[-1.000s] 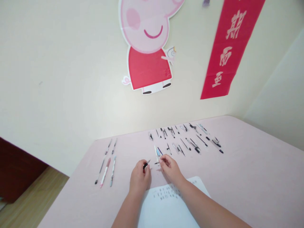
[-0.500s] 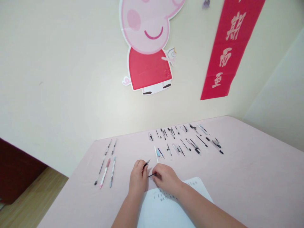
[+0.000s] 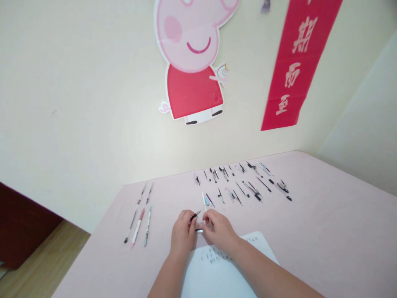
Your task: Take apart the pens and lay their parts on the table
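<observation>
My left hand (image 3: 183, 231) is closed around a black pen part (image 3: 194, 216) whose pale, pointed end sticks out past the fingers. Facing it, my right hand (image 3: 221, 228) has its thumb and fingers pinched together. A thin dark and clear pen piece (image 3: 199, 230) spans the small gap between the two hands, its ends hidden by fingers. I cannot make out whether both hands touch it. Below my wrists lies a white board (image 3: 214, 277) with dark handwriting. Just beyond the right hand rest a white stick (image 3: 204, 199) and a light-blue piece (image 3: 207, 201).
Several pen parts (image 3: 254, 190), mostly black and clear, lie in two rows at the back right of the pink table (image 3: 325, 231). At left are several whole pens, including a pink and white pen (image 3: 138, 227) and a light-blue pen (image 3: 148, 227). The wall (image 3: 93, 124) rises behind.
My hands have come slightly closer together, the left moving a little right. The thin piece between them now shows a clear part, and my right fingers have shifted upward. The view has tilted slightly.
</observation>
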A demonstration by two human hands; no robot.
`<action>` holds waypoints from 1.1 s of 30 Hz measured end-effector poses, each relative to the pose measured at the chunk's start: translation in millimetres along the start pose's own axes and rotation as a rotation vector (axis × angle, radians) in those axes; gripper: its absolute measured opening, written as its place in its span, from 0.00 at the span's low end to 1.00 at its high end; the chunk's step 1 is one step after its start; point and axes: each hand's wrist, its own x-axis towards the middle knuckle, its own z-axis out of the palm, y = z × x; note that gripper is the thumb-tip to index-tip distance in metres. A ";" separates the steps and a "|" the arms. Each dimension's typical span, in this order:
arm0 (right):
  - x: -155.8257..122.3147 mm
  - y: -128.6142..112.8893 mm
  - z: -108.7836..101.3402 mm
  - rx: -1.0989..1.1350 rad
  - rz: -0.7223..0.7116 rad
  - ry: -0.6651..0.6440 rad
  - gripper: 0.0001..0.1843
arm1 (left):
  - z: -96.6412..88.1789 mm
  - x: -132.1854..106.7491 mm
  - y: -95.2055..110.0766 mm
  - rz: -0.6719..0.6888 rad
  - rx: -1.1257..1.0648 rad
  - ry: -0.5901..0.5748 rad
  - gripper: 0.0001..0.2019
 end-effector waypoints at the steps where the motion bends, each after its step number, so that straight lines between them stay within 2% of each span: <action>1: 1.2 1.7 0.4 0.030 0.036 0.039 0.03 | 0.1 -0.2 0.8 0.012 -0.011 -0.008 0.07; 4: 5.0 7.2 1.4 0.132 0.112 0.099 0.08 | 1.0 -0.9 2.5 0.060 -0.035 -0.022 0.08; 8: 7.7 13.1 3.4 0.256 0.130 0.059 0.18 | 2.2 -2.1 4.5 0.124 -0.035 -0.043 0.09; 11: 8.4 15.4 5.2 0.318 0.136 0.047 0.21 | 1.8 -3.0 7.6 0.155 -0.024 -0.070 0.10; 21: 9.1 14.6 7.6 0.316 0.156 0.053 0.16 | 4.7 -3.2 4.3 0.148 -0.004 -0.063 0.07; 28: 8.7 14.5 7.4 0.244 0.153 0.095 0.12 | 6.8 -3.7 -0.7 0.152 0.072 -0.074 0.09; 33: 8.8 12.6 6.4 0.315 0.134 0.098 0.09 | 6.0 -3.5 -2.2 0.155 0.100 -0.055 0.10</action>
